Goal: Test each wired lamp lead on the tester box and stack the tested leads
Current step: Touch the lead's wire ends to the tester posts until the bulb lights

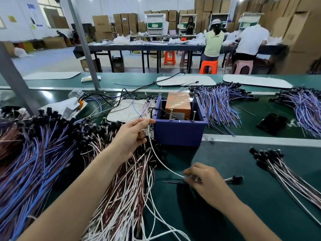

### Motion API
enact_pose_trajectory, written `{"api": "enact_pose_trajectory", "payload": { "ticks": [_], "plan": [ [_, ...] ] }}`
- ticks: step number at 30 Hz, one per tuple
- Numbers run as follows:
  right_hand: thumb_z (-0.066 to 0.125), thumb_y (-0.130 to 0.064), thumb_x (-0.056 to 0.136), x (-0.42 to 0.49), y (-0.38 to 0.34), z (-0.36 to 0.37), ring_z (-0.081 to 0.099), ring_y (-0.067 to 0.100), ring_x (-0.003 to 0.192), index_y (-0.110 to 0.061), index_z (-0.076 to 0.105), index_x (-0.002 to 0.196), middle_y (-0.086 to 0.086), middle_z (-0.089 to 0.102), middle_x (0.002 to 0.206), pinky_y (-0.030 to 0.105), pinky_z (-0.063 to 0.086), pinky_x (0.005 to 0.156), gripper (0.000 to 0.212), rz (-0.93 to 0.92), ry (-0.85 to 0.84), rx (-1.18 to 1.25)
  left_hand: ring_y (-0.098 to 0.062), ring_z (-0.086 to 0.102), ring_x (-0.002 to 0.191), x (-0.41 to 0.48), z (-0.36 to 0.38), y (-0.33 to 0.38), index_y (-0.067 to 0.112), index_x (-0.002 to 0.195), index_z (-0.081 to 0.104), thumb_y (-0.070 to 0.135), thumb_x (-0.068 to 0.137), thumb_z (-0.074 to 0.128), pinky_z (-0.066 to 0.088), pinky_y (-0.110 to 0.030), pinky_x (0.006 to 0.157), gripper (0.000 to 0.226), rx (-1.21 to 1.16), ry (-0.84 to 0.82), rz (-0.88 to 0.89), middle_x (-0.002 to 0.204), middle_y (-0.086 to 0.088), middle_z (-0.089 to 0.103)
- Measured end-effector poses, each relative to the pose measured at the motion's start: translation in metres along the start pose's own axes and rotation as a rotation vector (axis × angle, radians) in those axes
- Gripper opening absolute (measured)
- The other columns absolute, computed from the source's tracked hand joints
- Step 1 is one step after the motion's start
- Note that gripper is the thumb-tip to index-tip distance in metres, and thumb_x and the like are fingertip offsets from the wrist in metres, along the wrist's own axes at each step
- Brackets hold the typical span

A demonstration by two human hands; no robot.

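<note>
The tester box (178,134) is a blue open tray with an orange unit (178,105) inside and upright screws along its near rim. My left hand (132,136) is at the box's left side and pinches the lamp end of a white lead (157,158). The lead curves down to my right hand (206,181), which pinches its other end low over the green mat. A black lamp holder (237,179) pokes out to the right of that hand. A small stack of white-and-brown leads (281,169) lies at the right.
A big heap of blue, brown and white leads (52,162) covers the left of the bench. More blue-wired bundles (218,101) lie behind the box, another (305,105) far right. A black phone (271,123) lies on the belt. People sit at a far table.
</note>
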State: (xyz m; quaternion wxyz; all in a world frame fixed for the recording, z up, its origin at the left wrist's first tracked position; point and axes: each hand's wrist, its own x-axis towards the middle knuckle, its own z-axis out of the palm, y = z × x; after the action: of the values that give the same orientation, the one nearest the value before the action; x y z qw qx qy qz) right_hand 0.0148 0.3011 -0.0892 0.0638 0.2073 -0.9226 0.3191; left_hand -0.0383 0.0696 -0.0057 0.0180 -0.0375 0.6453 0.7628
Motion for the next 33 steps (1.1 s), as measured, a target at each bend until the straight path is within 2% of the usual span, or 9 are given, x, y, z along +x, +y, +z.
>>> {"api": "enact_pose_trajectory", "payload": {
  "ticks": [2, 4, 8, 11, 16, 20, 25, 29, 33],
  "plan": [
    [0.067, -0.017, 0.088, 0.016, -0.001, 0.007, 0.058, 0.008, 0.079, -0.014, 0.073, 0.100, -0.007, 0.062, 0.089, 0.014, 0.043, 0.076, 0.014, 0.056, 0.083, 0.013, -0.002, 0.043, 0.050, -0.001, 0.000, 0.001, 0.021, 0.078, 0.076, 0.020, 0.091, 0.060, 0.045, -0.018, 0.059, 0.020, 0.014, -0.023, -0.013, 0.084, 0.009, 0.070],
    [0.066, -0.020, 0.088, 0.029, -0.002, 0.013, 0.060, 0.017, 0.086, -0.015, 0.072, 0.101, -0.003, 0.061, 0.091, 0.024, 0.045, 0.079, 0.014, 0.127, 0.058, -0.019, -0.003, 0.044, 0.050, -0.002, -0.001, 0.001, 0.019, 0.082, 0.075, 0.016, 0.092, 0.058, 0.045, -0.018, 0.059, 0.020, 0.005, -0.062, -0.005, 0.081, 0.004, 0.070],
    [0.070, -0.024, 0.085, 0.035, -0.010, 0.021, 0.053, 0.011, 0.076, -0.022, 0.066, 0.102, -0.011, 0.052, 0.089, 0.024, 0.045, 0.074, 0.018, 0.050, 0.012, 0.020, -0.003, 0.047, 0.048, -0.001, -0.004, -0.002, 0.016, 0.095, 0.072, 0.005, 0.094, 0.055, 0.048, -0.015, 0.055, 0.020, -0.059, -0.049, 0.013, 0.074, -0.001, 0.068],
    [0.070, -0.031, 0.084, 0.025, -0.008, 0.024, 0.055, 0.007, 0.088, -0.029, 0.064, 0.098, -0.017, 0.052, 0.102, 0.027, 0.048, 0.079, 0.016, -0.053, -0.092, 0.009, -0.003, 0.051, 0.050, 0.001, -0.008, -0.002, 0.016, 0.097, 0.071, 0.003, 0.093, 0.055, 0.051, -0.017, 0.057, 0.021, -0.041, -0.036, -0.006, 0.076, -0.003, 0.070],
    [0.066, -0.015, 0.087, 0.012, 0.002, 0.029, 0.054, 0.010, 0.099, -0.014, 0.066, 0.090, -0.010, 0.053, 0.105, 0.018, 0.042, 0.087, 0.003, -0.106, -0.061, -0.040, -0.005, 0.059, 0.057, 0.006, -0.006, -0.003, 0.008, 0.091, 0.069, -0.001, 0.094, 0.052, 0.056, -0.018, 0.063, 0.020, -0.042, -0.008, 0.001, 0.076, -0.004, 0.069],
    [0.055, -0.013, 0.094, 0.009, -0.003, 0.033, 0.046, 0.011, 0.105, -0.014, 0.057, 0.094, -0.008, 0.048, 0.112, 0.020, 0.037, 0.092, 0.002, -0.113, -0.066, -0.077, -0.007, 0.058, 0.056, 0.006, 0.000, -0.007, 0.006, 0.091, 0.069, 0.006, 0.096, 0.053, 0.056, -0.020, 0.062, 0.017, -0.056, -0.012, 0.018, 0.074, -0.004, 0.067],
    [0.055, -0.001, 0.092, 0.025, -0.020, 0.002, 0.051, 0.002, 0.065, -0.024, 0.050, 0.080, -0.004, 0.058, 0.071, 0.012, 0.040, 0.065, 0.026, 0.091, 0.250, 0.338, -0.004, 0.050, 0.046, 0.014, 0.011, -0.014, 0.010, 0.089, 0.069, 0.008, 0.095, 0.055, 0.050, -0.017, 0.052, 0.015, 0.031, -0.015, 0.033, 0.066, 0.000, 0.066],
    [0.055, -0.003, 0.092, 0.052, -0.027, -0.024, 0.051, 0.008, 0.048, -0.022, 0.051, 0.082, -0.003, 0.067, 0.067, 0.017, 0.043, 0.051, 0.022, 0.251, 0.545, 0.669, -0.006, 0.045, 0.038, 0.027, 0.034, -0.025, 0.006, 0.076, 0.067, 0.009, 0.094, 0.057, 0.044, -0.019, 0.043, 0.020, 0.163, -0.010, 0.052, 0.060, -0.003, 0.063],
    [0.056, 0.001, 0.089, 0.073, -0.030, -0.030, 0.045, 0.007, 0.043, -0.018, 0.055, 0.078, -0.002, 0.068, 0.062, 0.017, 0.038, 0.044, 0.021, 0.392, 0.675, 0.807, -0.007, 0.041, 0.035, 0.038, 0.050, -0.041, 0.005, 0.072, 0.065, 0.005, 0.093, 0.056, 0.040, -0.019, 0.039, 0.022, 0.257, 0.002, 0.132, 0.056, -0.001, 0.062]
  ]
}}
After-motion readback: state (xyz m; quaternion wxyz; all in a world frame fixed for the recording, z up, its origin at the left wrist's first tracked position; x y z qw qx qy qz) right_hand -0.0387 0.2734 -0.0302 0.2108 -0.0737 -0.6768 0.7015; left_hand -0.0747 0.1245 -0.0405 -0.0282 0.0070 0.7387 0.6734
